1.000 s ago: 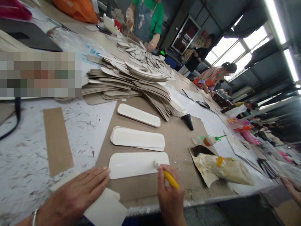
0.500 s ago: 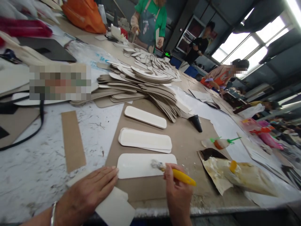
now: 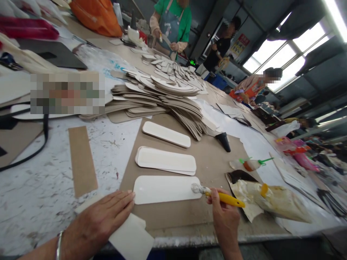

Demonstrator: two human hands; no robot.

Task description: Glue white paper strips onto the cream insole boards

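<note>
A white rounded strip [image 3: 165,193] lies flat on a brown sheet [image 3: 184,216] in front of me. My right hand [image 3: 225,213] grips a brush [image 3: 230,199] by its yellow handle, its bristles touching the strip near the right end. At the strip's left end, my left hand [image 3: 104,220] lies flat with fingers stretched out, fingertips at the edge. Beneath that hand are loose pale pieces [image 3: 132,236]. Beyond the strip rest a small stack of similar strips [image 3: 166,160] and another stack [image 3: 166,134].
Large piles of cut boards [image 3: 157,99] stand behind the strips. On the right are a black cone [image 3: 223,141], small green-tipped bottles [image 3: 251,165] and a glue-stained bag [image 3: 282,202]. A brown strip [image 3: 82,160] lies left. People work at the far tables.
My right hand has moved the brush rightward along the white strip, from right of its middle to near its right end. My left hand stays nearly in place.
</note>
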